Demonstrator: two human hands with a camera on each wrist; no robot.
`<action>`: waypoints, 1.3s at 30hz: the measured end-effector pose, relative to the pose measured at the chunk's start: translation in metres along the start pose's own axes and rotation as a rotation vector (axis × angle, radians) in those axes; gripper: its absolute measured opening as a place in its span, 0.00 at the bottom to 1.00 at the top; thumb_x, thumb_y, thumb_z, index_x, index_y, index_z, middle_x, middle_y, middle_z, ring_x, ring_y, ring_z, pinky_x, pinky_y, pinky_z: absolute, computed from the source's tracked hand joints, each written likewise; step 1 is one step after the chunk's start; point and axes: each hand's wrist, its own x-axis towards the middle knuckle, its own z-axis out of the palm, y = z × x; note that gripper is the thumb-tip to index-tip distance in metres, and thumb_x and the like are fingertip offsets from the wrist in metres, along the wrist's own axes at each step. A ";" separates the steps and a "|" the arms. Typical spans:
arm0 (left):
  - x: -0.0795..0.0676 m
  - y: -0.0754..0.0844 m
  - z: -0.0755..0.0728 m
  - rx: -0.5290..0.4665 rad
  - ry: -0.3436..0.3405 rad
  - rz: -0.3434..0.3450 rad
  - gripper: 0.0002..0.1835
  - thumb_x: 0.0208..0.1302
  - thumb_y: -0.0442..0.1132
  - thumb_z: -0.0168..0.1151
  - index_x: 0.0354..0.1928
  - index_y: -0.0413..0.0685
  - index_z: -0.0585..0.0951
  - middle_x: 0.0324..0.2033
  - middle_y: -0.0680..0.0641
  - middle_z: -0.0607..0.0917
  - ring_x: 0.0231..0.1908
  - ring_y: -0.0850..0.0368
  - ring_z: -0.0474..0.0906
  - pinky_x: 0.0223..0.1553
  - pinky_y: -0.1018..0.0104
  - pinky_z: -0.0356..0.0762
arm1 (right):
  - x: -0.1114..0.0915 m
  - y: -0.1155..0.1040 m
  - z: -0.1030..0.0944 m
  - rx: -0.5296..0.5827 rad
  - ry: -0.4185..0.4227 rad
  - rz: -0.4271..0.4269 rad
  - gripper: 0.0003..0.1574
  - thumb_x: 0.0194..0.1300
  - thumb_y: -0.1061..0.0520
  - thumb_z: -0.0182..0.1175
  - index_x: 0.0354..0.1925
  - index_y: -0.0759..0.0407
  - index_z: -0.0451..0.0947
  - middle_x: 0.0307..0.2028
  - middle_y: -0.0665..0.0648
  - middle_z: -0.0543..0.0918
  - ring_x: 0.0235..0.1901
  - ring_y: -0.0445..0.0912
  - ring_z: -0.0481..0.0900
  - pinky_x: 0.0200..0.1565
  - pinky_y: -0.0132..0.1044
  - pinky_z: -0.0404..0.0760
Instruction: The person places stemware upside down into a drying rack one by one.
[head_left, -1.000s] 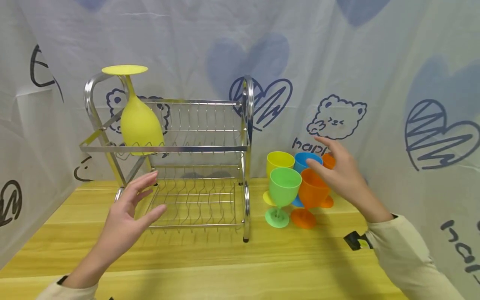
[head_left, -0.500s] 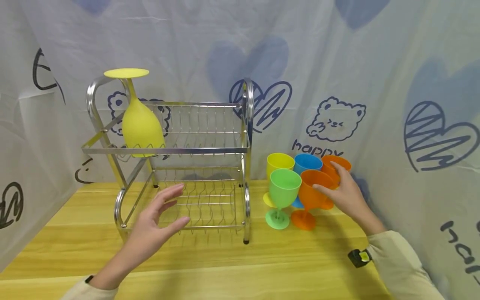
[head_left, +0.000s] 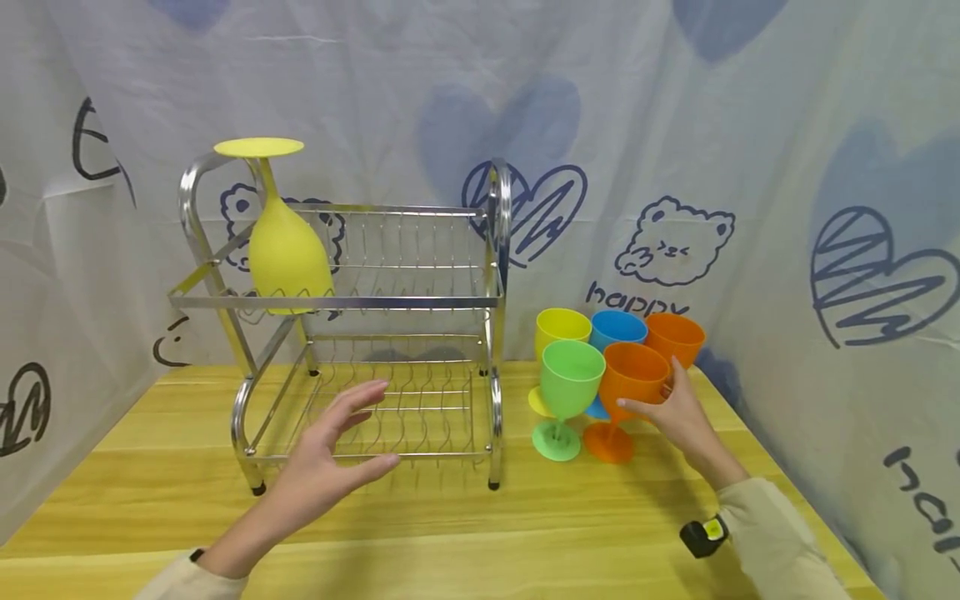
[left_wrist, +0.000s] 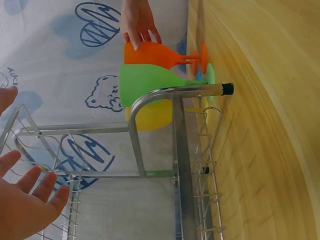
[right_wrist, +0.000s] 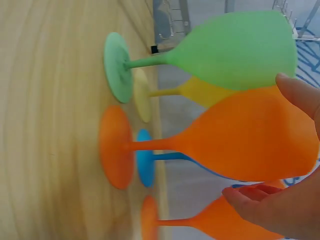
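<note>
A wooden bench (head_left: 420, 542) adjoins a patterned cloth (head_left: 405, 100). Head view: the left hand (head_left: 326, 467), thumb and fingers apart, is in front of the metal rack (head_left: 412, 302), whose upper shelf carries an inverted yellow cup (head_left: 291, 250). The right hand (head_left: 686, 417) is at the front orange cup (head_left: 630, 379), upright beside the green cup (head_left: 572, 379). Left wrist view: left fingers spread. Right wrist view: right thumb and fingers straddle the front orange cup; whether they grip it cannot be determined.
</note>
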 end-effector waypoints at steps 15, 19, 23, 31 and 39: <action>0.002 -0.015 -0.004 -0.028 -0.059 -0.099 0.40 0.54 0.33 0.73 0.68 0.42 0.65 0.66 0.43 0.68 0.62 0.45 0.66 0.62 0.72 0.65 | -0.008 0.018 0.009 0.077 0.100 0.033 0.68 0.60 0.53 0.69 0.75 0.62 0.28 0.71 0.74 0.48 0.68 0.66 0.54 0.66 0.57 0.60; -0.001 -0.017 -0.007 -0.025 -0.059 -0.160 0.41 0.55 0.35 0.72 0.70 0.44 0.64 0.66 0.43 0.67 0.63 0.42 0.64 0.62 0.59 0.69 | -0.014 0.019 0.007 0.062 0.150 0.027 0.68 0.59 0.50 0.70 0.75 0.63 0.31 0.71 0.73 0.49 0.68 0.66 0.54 0.67 0.57 0.59; -0.003 -0.018 -0.007 -0.025 -0.041 -0.200 0.42 0.55 0.35 0.72 0.71 0.46 0.62 0.65 0.41 0.67 0.63 0.40 0.64 0.58 0.47 0.71 | -0.021 0.017 0.004 0.053 0.190 -0.021 0.67 0.58 0.50 0.71 0.75 0.64 0.35 0.70 0.72 0.54 0.67 0.65 0.57 0.66 0.57 0.61; -0.002 -0.019 -0.001 -0.018 -0.031 -0.144 0.42 0.54 0.35 0.73 0.70 0.45 0.64 0.66 0.40 0.67 0.63 0.42 0.65 0.62 0.50 0.67 | -0.044 0.004 0.007 -0.011 0.248 -0.221 0.56 0.57 0.57 0.71 0.71 0.68 0.48 0.64 0.71 0.63 0.60 0.64 0.63 0.61 0.61 0.64; 0.000 -0.023 0.009 -0.067 -0.045 -0.148 0.41 0.55 0.34 0.71 0.70 0.43 0.63 0.66 0.38 0.66 0.63 0.38 0.64 0.61 0.40 0.65 | -0.066 -0.012 0.024 -0.125 0.308 -0.428 0.54 0.46 0.67 0.76 0.66 0.72 0.57 0.59 0.71 0.69 0.55 0.63 0.68 0.55 0.60 0.68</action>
